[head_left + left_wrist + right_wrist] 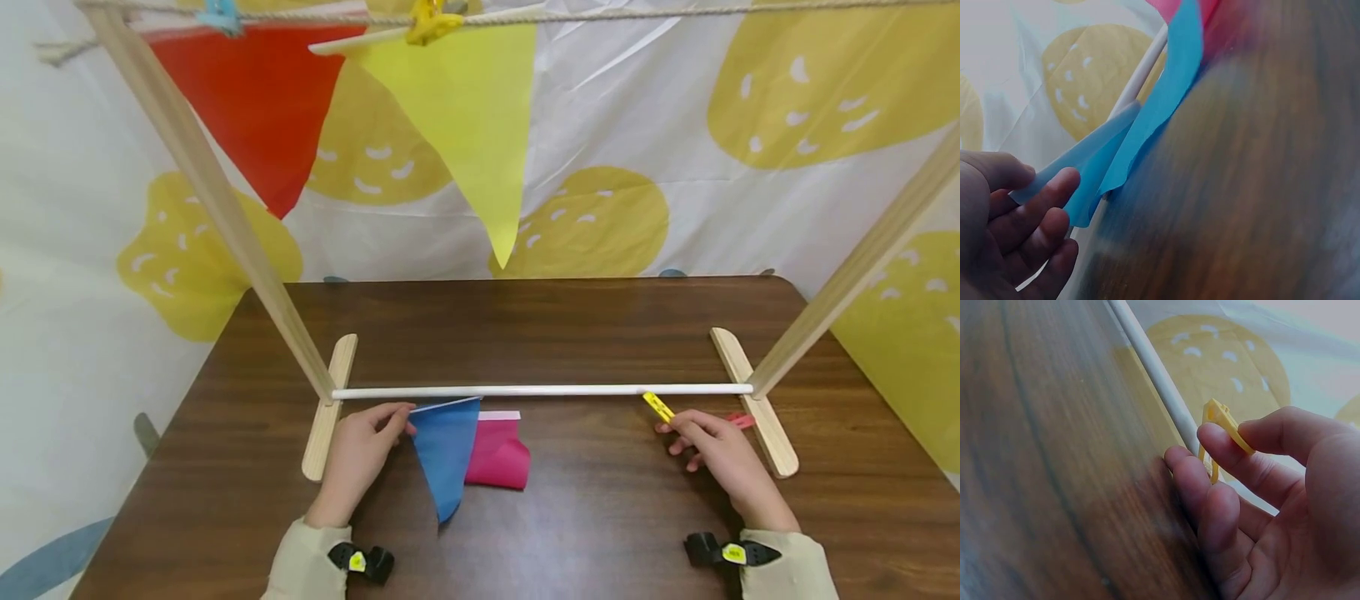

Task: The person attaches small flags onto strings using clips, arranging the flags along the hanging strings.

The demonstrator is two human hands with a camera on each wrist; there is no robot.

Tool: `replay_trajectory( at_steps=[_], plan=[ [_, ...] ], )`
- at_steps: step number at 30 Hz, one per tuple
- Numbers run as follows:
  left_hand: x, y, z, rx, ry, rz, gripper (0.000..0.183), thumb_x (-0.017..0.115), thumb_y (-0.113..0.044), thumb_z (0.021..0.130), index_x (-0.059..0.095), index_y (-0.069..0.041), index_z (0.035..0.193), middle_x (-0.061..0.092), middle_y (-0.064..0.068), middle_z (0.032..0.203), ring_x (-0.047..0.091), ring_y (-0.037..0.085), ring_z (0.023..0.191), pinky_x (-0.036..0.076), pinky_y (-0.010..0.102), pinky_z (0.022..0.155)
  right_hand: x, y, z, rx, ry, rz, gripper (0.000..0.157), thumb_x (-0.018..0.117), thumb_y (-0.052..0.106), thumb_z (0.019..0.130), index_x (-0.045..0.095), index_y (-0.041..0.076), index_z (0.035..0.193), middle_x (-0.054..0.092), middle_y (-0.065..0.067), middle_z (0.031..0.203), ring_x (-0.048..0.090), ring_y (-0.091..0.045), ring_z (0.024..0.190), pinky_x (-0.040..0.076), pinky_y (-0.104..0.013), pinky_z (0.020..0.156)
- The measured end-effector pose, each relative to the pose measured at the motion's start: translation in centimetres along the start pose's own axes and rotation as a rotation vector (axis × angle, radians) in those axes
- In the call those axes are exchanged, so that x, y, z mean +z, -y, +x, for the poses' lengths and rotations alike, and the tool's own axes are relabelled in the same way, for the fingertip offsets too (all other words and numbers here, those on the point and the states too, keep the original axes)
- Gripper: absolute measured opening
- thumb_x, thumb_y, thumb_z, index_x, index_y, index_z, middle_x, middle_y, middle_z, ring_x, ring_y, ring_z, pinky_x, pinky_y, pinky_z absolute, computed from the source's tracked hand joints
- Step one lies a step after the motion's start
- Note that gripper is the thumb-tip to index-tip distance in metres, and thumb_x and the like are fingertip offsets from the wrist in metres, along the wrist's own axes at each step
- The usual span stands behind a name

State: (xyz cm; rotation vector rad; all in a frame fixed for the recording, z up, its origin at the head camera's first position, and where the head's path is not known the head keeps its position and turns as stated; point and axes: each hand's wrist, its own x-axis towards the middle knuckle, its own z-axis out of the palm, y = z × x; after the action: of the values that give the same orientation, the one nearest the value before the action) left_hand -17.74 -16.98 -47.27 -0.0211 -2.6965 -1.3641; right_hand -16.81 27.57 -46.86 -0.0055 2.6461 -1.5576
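My left hand [358, 454] pinches the upper left corner of a blue triangular pennant [444, 450] between thumb and fingertips. In the left wrist view the pennant's pale top strip [1085, 147] runs out from the pinch, and the blue cloth [1166, 100] hangs folded. A pink pennant [501, 454] with a white top strip lies partly behind the blue one, its lower part curled. In my right hand [723, 458] is a yellow clothespin [658, 407], held between thumb and index finger [1222, 428]. A red clothespin [741, 421] shows just beyond the right hand.
A wooden frame has a left post [217, 200], a right post [862, 262] and a white crossbar [540, 390]. A rope [637, 15] spans the top. A red pennant [258, 108] hangs by a blue clothespin [221, 17], a yellow pennant [480, 108] by a yellow clothespin [432, 21].
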Motion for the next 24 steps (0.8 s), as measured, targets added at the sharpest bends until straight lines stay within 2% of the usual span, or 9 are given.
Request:
replay_trajectory(
  at_steps=[10,18,24],
  plan=[
    [0.04,0.01,-0.01,-0.004,0.014,-0.010,0.019,0.053,-0.030,0.089,0.068,-0.024,0.099,0.064,-0.015,0.069,0.055,0.007,0.059,0.043,0.026,0.055,0.02,0.04,-0.10,0.009,0.001,-0.018,0.039,0.045,0.034,0.093,0.061,0.000,0.101,0.064,-0.007,0.085,0.057,-0.012,0.068,0.046,-0.030,0.052],
    [0.05,-0.17,0.06,-0.011,0.006,0.018,0.023,0.054,-0.039,0.087,0.069,-0.023,0.093,0.063,-0.015,0.067,0.056,0.008,0.059,0.042,0.027,0.054,-0.01,0.04,-0.10,0.003,-0.004,-0.014,0.039,0.045,0.035,0.093,0.061,0.000,0.100,0.065,-0.007,0.086,0.057,-0.012,0.068,0.046,-0.030,0.052],
    [0.17,-0.09,-0.02,-0.016,0.011,0.028,0.016,0.057,-0.033,0.087,0.068,-0.024,0.094,0.064,-0.014,0.071,0.056,0.007,0.061,0.043,0.027,0.055,0.02,-0.13,-0.09,0.005,-0.003,-0.002,0.040,0.045,0.035,0.093,0.060,0.000,0.100,0.065,-0.005,0.085,0.056,-0.011,0.068,0.046,-0.030,0.051]
  ],
)
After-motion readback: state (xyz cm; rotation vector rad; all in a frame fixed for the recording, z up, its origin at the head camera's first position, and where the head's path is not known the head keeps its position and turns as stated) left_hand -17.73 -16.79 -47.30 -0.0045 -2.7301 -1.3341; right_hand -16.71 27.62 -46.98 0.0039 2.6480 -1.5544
